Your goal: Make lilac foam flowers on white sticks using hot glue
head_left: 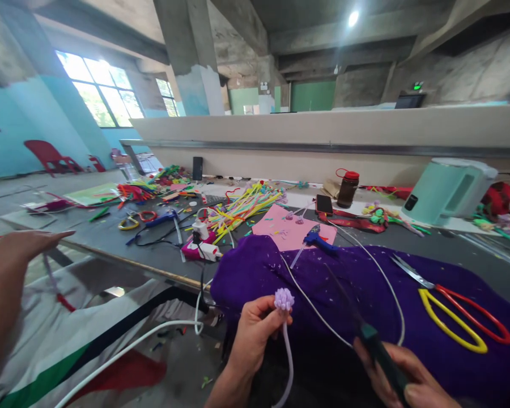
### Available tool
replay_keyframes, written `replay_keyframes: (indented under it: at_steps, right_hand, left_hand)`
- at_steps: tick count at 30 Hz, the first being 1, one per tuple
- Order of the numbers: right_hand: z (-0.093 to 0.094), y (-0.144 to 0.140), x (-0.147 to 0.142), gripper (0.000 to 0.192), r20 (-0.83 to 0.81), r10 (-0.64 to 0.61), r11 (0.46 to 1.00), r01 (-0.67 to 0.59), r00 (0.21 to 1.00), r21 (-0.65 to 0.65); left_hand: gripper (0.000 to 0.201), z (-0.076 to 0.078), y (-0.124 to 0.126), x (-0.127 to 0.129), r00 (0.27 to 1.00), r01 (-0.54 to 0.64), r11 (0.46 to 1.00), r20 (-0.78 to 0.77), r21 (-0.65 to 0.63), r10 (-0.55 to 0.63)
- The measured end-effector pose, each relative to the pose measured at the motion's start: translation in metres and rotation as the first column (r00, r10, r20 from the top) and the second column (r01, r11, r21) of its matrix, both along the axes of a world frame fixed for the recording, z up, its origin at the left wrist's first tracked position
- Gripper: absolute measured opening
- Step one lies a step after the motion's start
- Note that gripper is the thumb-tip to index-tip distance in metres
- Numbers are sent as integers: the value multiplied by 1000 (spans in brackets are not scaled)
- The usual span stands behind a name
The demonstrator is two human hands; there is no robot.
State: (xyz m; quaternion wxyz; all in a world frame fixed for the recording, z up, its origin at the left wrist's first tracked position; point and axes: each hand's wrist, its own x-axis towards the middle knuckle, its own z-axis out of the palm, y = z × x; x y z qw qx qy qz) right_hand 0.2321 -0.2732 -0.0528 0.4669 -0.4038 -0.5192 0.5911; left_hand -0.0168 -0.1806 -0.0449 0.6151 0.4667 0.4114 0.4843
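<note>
At the lower centre of the frame, the person's left hand (251,334) pinched a lilac fuzzy pipe-cleaner stem topped by a small coiled flower head (284,298), the stem trailing down past the wrist to the bottom edge. At the lower right, the right hand (402,377) was closed around the dark green handle of a slim pair of black-bladed scissors (357,320), whose blades pointed up and left over the purple plush cloth (348,272) spread on the grey counter (110,238).

Judging by this, the flower head looked already formed, while the stem remained long and untrimmed; whether the blades were parted could not be told. Lilac trimmings speckled the cloth, suggesting cutting well under way.

On the cloth at the right lay large scissors with one yellow and one red loop handle (459,309). A blue glue gun (317,237) rested on a pink sheet (276,224) just above the cloth, near a heap of coloured pipe cleaners (242,207). Another person's arm (8,266) reached in at the left edge, its hand open and flat.
</note>
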Motion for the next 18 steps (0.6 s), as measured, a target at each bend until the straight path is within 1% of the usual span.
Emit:
replay_keyframes:
  at_steps: [2, 4, 7, 10, 15, 18]
  right_hand:
    - [-6, 5, -11, 46, -50, 6, 998, -3, 999, 59]
    - [-7, 9, -16, 47, -56, -14, 996, 19, 998, 89]
    - [-6, 10, -19, 53, -36, -32, 995, 35, 999, 98]
    - [-7, 8, -16, 58, -21, -40, 994, 41, 999, 100]
    - [-14, 8, -10, 46, 43, -64, 988, 57, 997, 143]
    - [-17, 10, -12, 34, 189, -172, 968, 131, 967, 214]
  left_hand:
    - [20, 1, -1, 0, 1000, 0, 1000, 4, 6, 0]
    - [19, 1, -1, 0, 999, -5, 1000, 37, -3, 5]
    - [20, 3, 0, 1, 995, -17, 1000, 96, -22, 19]
    - [22, 5, 2, 2, 993, -2, 999, 118, -40, 7]
    - [24, 7, 4, 2, 990, -27, 996, 136, -81, 38]
    - [23, 10, 5, 1, 987, -40, 996, 150, -81, 52]
